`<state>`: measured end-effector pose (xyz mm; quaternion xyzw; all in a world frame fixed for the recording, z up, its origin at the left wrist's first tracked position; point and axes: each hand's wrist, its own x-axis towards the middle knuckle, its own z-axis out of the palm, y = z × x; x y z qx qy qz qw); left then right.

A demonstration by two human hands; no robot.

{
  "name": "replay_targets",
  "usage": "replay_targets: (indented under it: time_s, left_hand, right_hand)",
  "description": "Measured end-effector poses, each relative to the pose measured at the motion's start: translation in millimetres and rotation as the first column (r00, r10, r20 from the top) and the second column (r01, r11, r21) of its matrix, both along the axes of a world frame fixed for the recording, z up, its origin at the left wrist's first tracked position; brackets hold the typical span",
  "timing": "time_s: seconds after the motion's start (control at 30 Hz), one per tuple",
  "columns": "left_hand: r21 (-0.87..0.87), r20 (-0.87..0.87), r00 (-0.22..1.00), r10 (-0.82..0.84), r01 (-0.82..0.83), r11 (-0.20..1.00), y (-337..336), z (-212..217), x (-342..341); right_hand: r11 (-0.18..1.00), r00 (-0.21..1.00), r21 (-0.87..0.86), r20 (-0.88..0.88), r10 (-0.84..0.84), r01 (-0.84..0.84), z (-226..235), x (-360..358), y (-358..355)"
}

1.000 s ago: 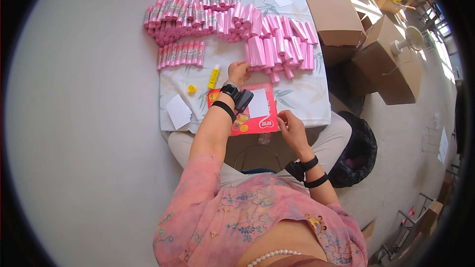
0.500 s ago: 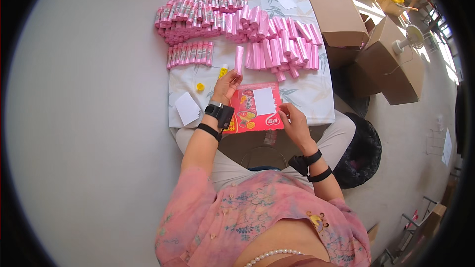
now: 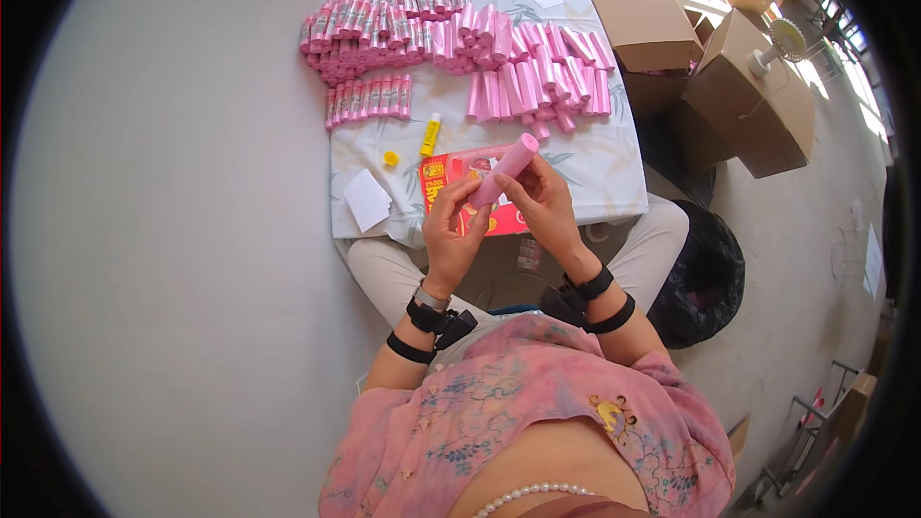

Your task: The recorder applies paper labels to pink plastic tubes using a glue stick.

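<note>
A smooth pink roll (image 3: pixel 506 169) is tilted up between my hands, above a red printed piece of cardboard (image 3: pixel 436 173) at the table's near edge. My left hand (image 3: pixel 451 232) is closed around its lower end. The fingers and thumb of my right hand (image 3: pixel 549 206) grip its right side. Both hands hide much of the cardboard and the white slip on it. Just beyond lies an uncapped yellow glue stick (image 3: pixel 431 136), with its yellow cap (image 3: pixel 390 159) to the left. A small stack of white paper slips (image 3: pixel 366 201) sits near the left edge.
Labelled pink rolls stand piled at the far left (image 3: pixel 360 34), with a neat row (image 3: pixel 369 101) in front. Plain pink rolls (image 3: pixel 528 86) are heaped to their right. Open cardboard boxes (image 3: pixel 643 19) and a small fan (image 3: pixel 782 43) stand right; a black bag (image 3: pixel 700 278) sits beside my leg.
The pink roll has come nearer, from upright in my left hand beyond the cardboard to tilted between both hands. My right hand has moved inward from the cardboard's right edge and taken hold of it.
</note>
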<state>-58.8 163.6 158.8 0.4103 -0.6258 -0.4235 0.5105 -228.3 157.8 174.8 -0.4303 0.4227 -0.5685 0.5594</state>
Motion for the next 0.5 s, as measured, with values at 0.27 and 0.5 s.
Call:
replay_targets:
  time_s: [0.27, 0.5]
  left_hand:
    - [0.336, -0.301, 0.939, -0.168, 0.269, 0.903, 10.2, 35.3, 2.0]
    - [0.345, -0.391, 0.905, -0.167, 0.313, 0.885, 9.6, 39.2, -11.5]
  right_hand:
    - [0.988, 0.978, -0.111, 0.168, 0.122, -0.104, 22.5, -18.6, 25.2]
    - [0.990, 0.987, -0.113, 0.129, 0.094, -0.080, 27.0, -22.8, 28.5]
